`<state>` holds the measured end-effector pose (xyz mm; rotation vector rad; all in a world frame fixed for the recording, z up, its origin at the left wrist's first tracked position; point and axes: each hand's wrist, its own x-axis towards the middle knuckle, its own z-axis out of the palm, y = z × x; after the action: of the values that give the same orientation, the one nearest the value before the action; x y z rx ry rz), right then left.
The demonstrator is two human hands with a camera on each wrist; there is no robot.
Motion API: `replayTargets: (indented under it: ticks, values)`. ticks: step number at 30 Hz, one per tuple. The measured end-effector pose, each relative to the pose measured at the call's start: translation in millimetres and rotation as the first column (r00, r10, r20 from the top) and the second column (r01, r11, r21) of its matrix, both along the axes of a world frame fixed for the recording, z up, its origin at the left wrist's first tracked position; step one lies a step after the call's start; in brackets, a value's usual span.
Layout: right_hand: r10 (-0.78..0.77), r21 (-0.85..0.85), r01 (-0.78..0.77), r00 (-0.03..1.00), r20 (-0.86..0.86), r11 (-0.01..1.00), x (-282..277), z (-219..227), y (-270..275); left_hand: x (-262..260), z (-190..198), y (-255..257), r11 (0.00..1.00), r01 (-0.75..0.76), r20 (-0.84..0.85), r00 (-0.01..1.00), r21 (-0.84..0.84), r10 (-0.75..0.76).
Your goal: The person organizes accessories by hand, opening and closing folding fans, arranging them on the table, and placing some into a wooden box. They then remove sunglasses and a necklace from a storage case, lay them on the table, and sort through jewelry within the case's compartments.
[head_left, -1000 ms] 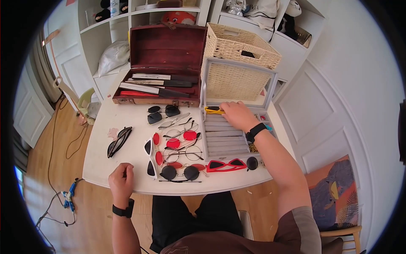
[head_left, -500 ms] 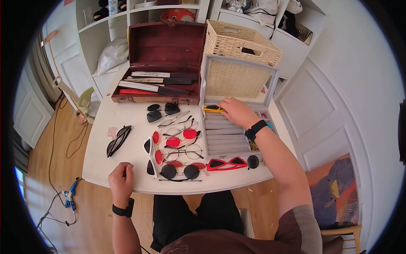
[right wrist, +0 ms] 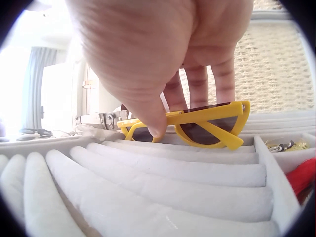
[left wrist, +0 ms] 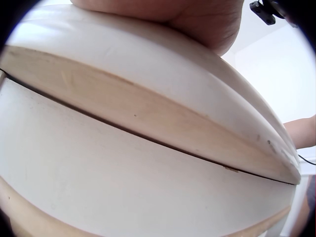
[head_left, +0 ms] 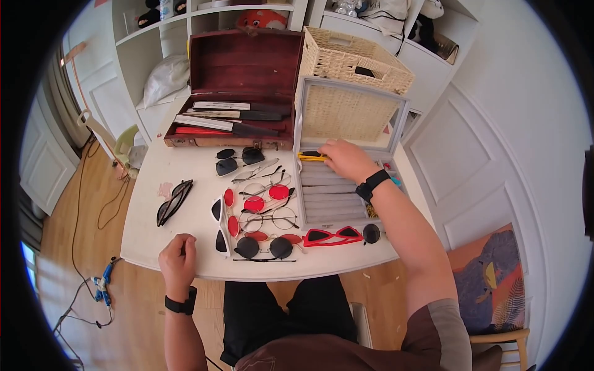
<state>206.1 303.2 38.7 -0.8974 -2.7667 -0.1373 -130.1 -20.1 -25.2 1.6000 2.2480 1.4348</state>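
Yellow-framed sunglasses lie at the back of a grey padded case with its lid raised. My right hand pinches them; in the right wrist view the thumb of the hand is in front of the yellow sunglasses and the fingers are behind, above the padded rolls. My left hand rests at the table's front left edge, fingers curled, holding nothing visible. In the left wrist view only part of the left hand shows, over the table edge.
Several glasses, among them a white-framed pair, a red-framed pair and a black pair, lie on the white table. Behind stand an open dark red case holding folded fans and a woven basket.
The yellow sunglasses and my right hand have shifted very little over the back of the padded case. My left hand stays at the table edge.
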Motion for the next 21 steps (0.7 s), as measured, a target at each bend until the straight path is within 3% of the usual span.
replayTargets:
  ticks: [13, 21]
  values:
    - [-0.046, 0.055, 0.042, 0.997, 0.064, 0.998, -3, 1, -4, 0, 4, -2, 0.999, -0.008, 0.019, 1.0, -0.04, 0.009]
    - [-0.039, 0.033, 0.035, 0.993, 0.116, 0.999, 15, 13, -6, -3, -4, 0, 1.0, 0.008, 0.005, 1.0, 0.023, -0.008]
